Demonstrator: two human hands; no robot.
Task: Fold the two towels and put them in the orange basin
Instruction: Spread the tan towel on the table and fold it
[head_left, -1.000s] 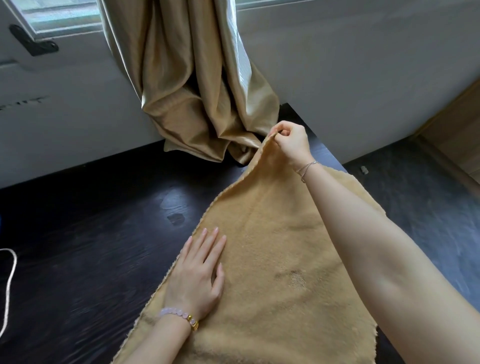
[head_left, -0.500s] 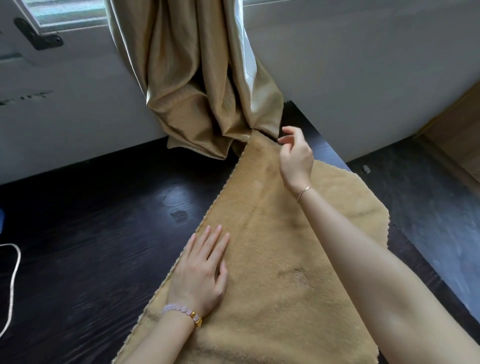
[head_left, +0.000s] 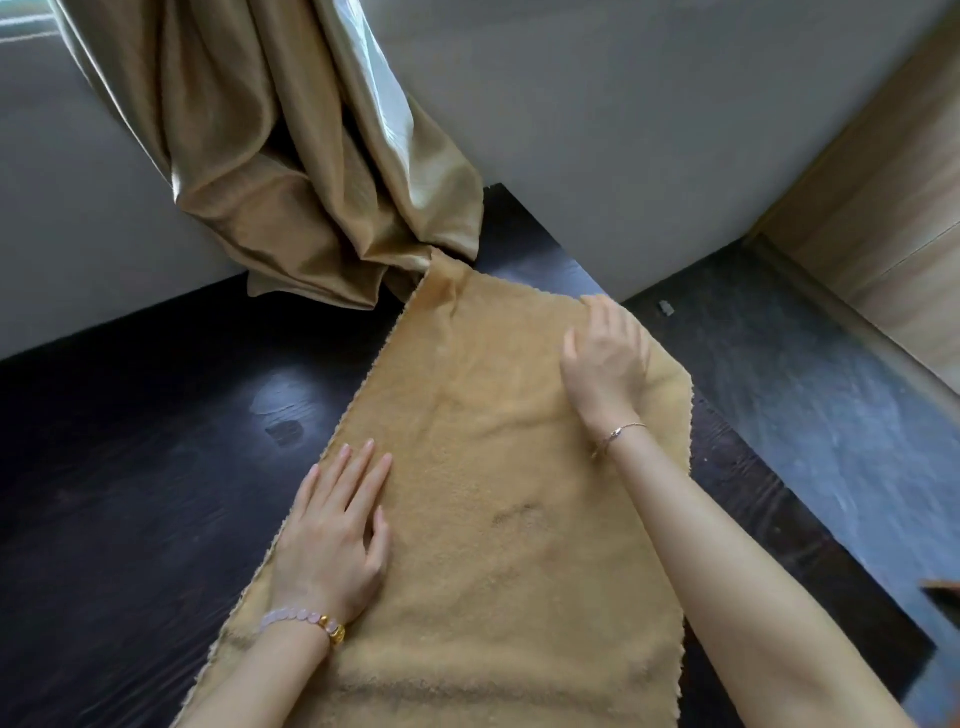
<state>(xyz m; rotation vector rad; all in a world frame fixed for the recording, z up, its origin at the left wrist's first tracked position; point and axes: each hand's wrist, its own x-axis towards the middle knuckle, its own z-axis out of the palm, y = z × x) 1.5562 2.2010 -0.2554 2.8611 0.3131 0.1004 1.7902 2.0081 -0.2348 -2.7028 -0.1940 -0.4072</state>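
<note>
With the towel (head_left: 493, 519) spread on the dark surface (head_left: 130, 467), the left hand (head_left: 332, 535) flat on its left edge and the right hand (head_left: 605, 364) loose, empty, over the far end, folding looks barely begun; next, pinch a far corner and bring it over.

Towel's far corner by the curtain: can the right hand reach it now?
Probably yes. The right hand is over the towel near that corner, nothing between them but bare towel; the curtain hangs beside the corner, not over it.

Soft window daylight — blurred, warped edges
</note>
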